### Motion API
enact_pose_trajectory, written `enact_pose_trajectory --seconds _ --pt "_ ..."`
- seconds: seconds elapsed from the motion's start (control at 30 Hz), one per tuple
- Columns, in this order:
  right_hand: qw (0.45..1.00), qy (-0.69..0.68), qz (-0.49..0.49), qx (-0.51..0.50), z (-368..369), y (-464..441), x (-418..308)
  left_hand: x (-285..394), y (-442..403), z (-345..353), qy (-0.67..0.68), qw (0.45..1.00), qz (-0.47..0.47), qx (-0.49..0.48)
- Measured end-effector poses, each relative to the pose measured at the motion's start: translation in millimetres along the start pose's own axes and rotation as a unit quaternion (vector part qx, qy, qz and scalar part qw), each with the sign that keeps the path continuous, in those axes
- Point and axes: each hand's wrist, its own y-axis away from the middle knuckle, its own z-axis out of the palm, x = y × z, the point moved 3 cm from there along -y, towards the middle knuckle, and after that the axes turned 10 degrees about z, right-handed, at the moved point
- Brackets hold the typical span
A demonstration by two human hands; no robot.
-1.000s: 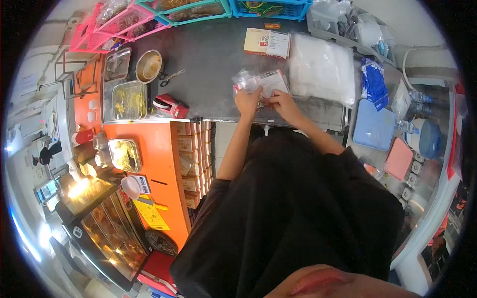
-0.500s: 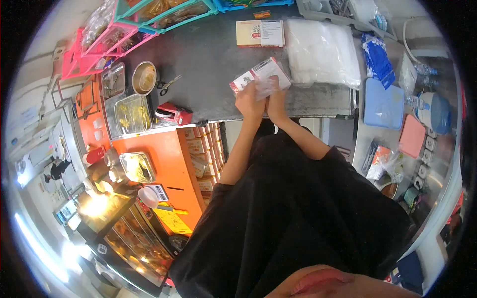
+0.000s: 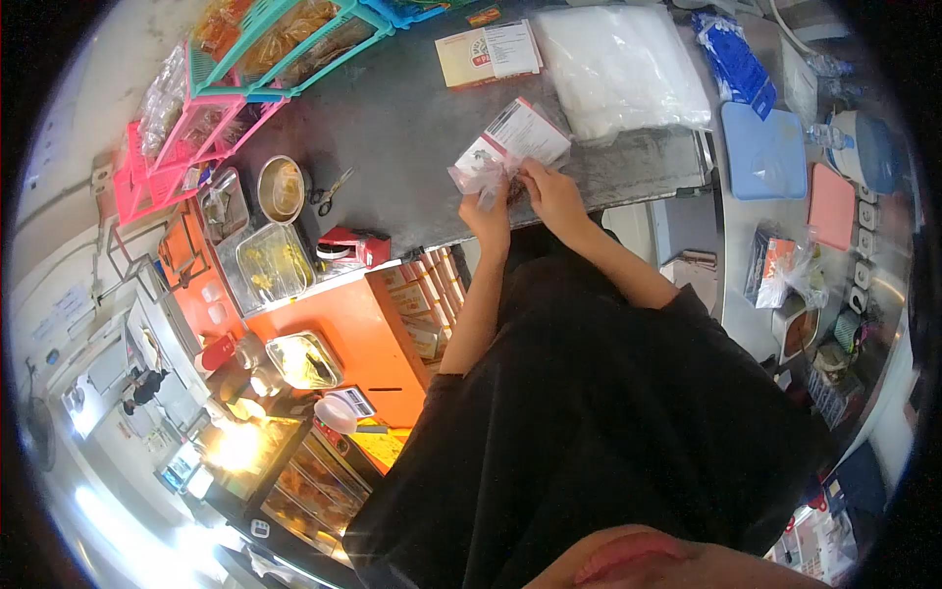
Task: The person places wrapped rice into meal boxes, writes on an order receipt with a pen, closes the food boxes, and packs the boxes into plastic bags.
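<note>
A white and red box [image 3: 530, 126] with a printed slip on it lies tilted on the dark table in a clear plastic bag. The bag's gathered top [image 3: 488, 181] is bunched toward me. My left hand [image 3: 487, 218] is closed on the left side of this bunched plastic. At its right side, my right hand [image 3: 555, 196] pinches the plastic between thumb and fingers. How the plastic is folded or twisted between the hands is hard to make out. Farther back lies another box [image 3: 478, 57], with a paper slip [image 3: 513, 49] on it.
A stack of clear plastic bags [image 3: 623, 74] lies back right. To the left are scissors [image 3: 332, 192], a steel bowl [image 3: 282, 189], a red tape dispenser [image 3: 355, 246] and a food tray [image 3: 276, 263]. Teal baskets [image 3: 278, 49] stand back left; a blue lid [image 3: 763, 152] is at right.
My hands have moved apart, from close together over the box to either side of the bunched plastic. The box's printed slip shows more fully. The whole view has turned slightly.
</note>
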Motion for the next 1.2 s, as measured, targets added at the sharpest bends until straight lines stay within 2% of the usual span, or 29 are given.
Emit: enact_pose_trajectory --seconds 0.07,0.17,0.23,0.27,0.33,0.4,0.47,0.53,0.6,0.67,0.77,0.83,1.0,1.07,1.1,1.17,1.2 --pt "1.000 0.015 -0.023 -0.007 -7.4 1.5 0.0 -15.0 -1.4 0.1 0.028 0.999 0.003 -0.021" --pt "0.997 0.053 -0.048 0.018 -13.3 -7.9 3.5 -8.9 -7.1 -1.4 0.001 0.999 -0.023 -0.050" --pt "0.992 -0.100 0.070 -0.036 -5.4 -7.3 18.7 -20.8 -6.1 -0.6 0.042 0.998 -0.041 -0.027" --pt "0.992 -0.101 0.072 -0.033 0.3 -4.4 21.0 -27.1 -5.3 -0.6 0.083 0.995 -0.060 -0.004" --pt "0.990 -0.125 0.059 0.020 3.4 0.7 14.8 -21.8 -5.3 -1.5 0.055 0.997 -0.042 -0.017" --pt "0.992 -0.110 0.062 0.027 3.6 8.5 6.3 -16.0 -7.2 -0.5 0.027 0.999 -0.025 -0.028" --pt "0.993 -0.096 0.065 0.027 0.2 11.0 -0.1 -12.7 -6.9 0.3 0.097 0.992 -0.070 -0.046" --pt "0.999 -0.010 -0.013 0.049 -4.8 12.3 -7.5 -19.2 -8.7 -1.3 0.104 0.990 -0.080 -0.055" --pt "0.998 -0.055 -0.003 0.038 -10.1 5.2 -5.0 -22.7 -9.0 0.2 0.114 0.988 -0.087 -0.064" --pt "0.995 -0.100 0.005 0.026 -11.1 -6.1 -1.4 -16.2 -7.0 -0.4 -0.030 0.997 0.058 -0.031" --pt "0.982 -0.181 0.001 0.050 -5.5 -19.0 4.2 -2.5 -7.8 -2.2 -0.041 0.998 0.020 -0.052" --pt "0.950 -0.301 0.081 -0.017 9.6 -29.0 13.6 -3.5 -4.2 -0.4 -0.040 0.998 0.036 -0.038" --pt "0.969 -0.230 0.089 0.007 15.3 -35.6 19.1 -18.5 -10.9 -0.4 -0.061 0.994 0.088 -0.031" --pt "0.975 -0.207 0.077 0.016 8.2 -34.1 14.2 -41.5 -15.7 0.8 0.083 0.993 -0.044 -0.070" --pt "0.974 -0.210 0.080 0.014 4.8 -32.6 11.1 -33.5 -17.6 -2.6 0.081 0.993 -0.046 -0.073" --pt "0.973 -0.214 0.085 0.014 1.4 -31.3 10.2 -6.9 -22.6 -3.0 0.164 0.970 -0.138 -0.114" --pt "0.977 -0.193 0.085 0.009 0.9 -30.8 10.9 -2.7 -25.0 -3.6 0.162 0.970 -0.139 -0.115"
